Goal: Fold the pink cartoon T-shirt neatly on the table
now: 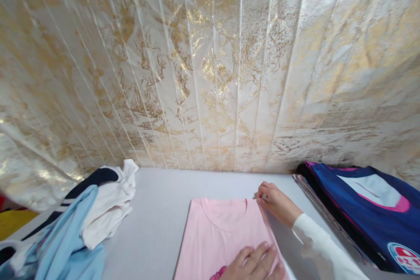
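Note:
A folded pink T-shirt (226, 236) lies face up on the white table in the lower middle, its neckline toward the back. My left hand (254, 264) rests flat on its front near the lower edge of the view, fingers stretched out, partly covering a darker pink print. At the shirt's far right shoulder corner, my right hand (271, 199) has its fingers pinched together on the fabric. A small greyish bit shows by those fingertips, too small to make out. A white sleeve (323, 245) covers my right forearm.
A loose heap of clothes (98, 210), light blue, white and navy, lies on the left. On the right is a stack of folded garments (364, 201), a navy one on top. The white table (154, 210) meets a gold-patterned curtain (210, 74) at the back.

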Available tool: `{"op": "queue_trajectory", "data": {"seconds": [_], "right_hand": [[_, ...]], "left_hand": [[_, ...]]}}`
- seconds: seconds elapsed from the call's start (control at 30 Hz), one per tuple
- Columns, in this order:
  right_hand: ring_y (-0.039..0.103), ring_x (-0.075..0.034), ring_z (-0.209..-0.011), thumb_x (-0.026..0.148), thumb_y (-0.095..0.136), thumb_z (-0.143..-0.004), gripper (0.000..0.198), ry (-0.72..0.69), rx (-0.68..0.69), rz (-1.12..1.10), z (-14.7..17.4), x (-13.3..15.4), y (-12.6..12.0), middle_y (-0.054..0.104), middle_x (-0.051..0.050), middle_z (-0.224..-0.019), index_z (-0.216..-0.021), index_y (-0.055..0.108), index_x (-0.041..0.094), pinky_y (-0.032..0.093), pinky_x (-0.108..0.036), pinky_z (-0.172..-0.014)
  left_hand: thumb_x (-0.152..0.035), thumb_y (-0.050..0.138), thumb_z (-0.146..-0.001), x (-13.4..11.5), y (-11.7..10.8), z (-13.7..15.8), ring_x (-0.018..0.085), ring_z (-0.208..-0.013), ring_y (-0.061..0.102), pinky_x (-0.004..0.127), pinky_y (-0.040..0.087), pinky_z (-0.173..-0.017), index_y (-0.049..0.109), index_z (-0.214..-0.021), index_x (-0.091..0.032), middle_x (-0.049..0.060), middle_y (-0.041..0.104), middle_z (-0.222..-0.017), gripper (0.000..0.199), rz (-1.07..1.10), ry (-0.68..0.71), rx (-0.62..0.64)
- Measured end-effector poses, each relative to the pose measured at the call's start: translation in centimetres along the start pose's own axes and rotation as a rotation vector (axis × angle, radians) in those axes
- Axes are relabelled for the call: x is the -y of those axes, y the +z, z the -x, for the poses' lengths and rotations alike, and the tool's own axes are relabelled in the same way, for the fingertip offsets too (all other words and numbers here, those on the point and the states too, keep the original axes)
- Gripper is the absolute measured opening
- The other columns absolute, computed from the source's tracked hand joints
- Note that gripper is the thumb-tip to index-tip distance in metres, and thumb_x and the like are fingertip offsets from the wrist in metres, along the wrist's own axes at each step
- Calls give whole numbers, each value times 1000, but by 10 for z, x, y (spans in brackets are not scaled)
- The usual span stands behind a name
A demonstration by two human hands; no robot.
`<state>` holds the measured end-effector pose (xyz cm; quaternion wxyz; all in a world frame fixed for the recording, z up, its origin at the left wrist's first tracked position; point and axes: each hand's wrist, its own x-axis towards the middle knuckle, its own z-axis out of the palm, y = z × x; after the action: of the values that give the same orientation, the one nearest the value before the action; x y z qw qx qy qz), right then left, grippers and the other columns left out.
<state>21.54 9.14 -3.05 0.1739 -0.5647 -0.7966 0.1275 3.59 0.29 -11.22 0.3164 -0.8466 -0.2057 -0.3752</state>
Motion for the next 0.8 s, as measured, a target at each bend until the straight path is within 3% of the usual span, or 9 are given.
{"op": "queue_trajectory", "data": {"seconds": [0.13,0.23,0.43,0.53,0.63,0.7,0.8], "right_hand": [[53,-21,-86,14,47,-78,15,17,-11,91,1,2,7,61,-7,-85,-73,60,19,40,-31,-78],[54,-20,-86,16,47,-77,13,30,-9,68,2,0,13,60,-6,-85,-74,60,19,40,-30,-78],[56,-18,-78,19,46,-76,14,52,-40,-54,7,-5,0,61,-5,-83,-76,60,20,42,-28,-72],[58,-17,-68,22,42,-80,17,142,-43,-66,17,-3,-14,64,-3,-74,-80,60,21,40,-27,-64],[57,-17,-58,27,41,-86,28,283,60,-19,25,3,-16,64,-3,-58,-66,60,21,35,-27,-57],[58,-18,-58,34,42,-87,35,340,81,29,27,7,-12,65,-5,-60,-60,60,21,33,-27,-56],[59,-18,-63,38,50,-82,29,352,37,13,23,8,-3,69,-7,-68,-64,64,20,32,-27,-56]], "left_hand": [[-34,49,-93,-1,-1,3,23,-122,46,28,45,-80,52,-123,-25,3,48,-137,31,-35,4,57],[-38,51,-92,0,1,7,26,-120,48,32,45,-81,48,-128,-26,5,52,-132,38,-46,-41,44],[-29,43,-95,4,0,8,19,-125,42,29,43,-85,55,-119,-20,2,51,-134,28,-46,11,100],[-26,40,-96,4,-2,3,15,-124,42,27,43,-85,57,-115,-22,-2,53,-132,25,8,11,111],[-28,39,-97,2,-2,0,15,-121,46,27,42,-84,56,-115,-24,-3,54,-131,25,54,27,101],[-29,40,-97,1,-1,0,16,-120,47,26,42,-84,54,-118,-23,-1,55,-130,25,69,55,128],[-31,42,-97,1,1,2,17,-119,48,25,43,-81,52,-121,-22,1,56,-128,27,70,84,174]]}}
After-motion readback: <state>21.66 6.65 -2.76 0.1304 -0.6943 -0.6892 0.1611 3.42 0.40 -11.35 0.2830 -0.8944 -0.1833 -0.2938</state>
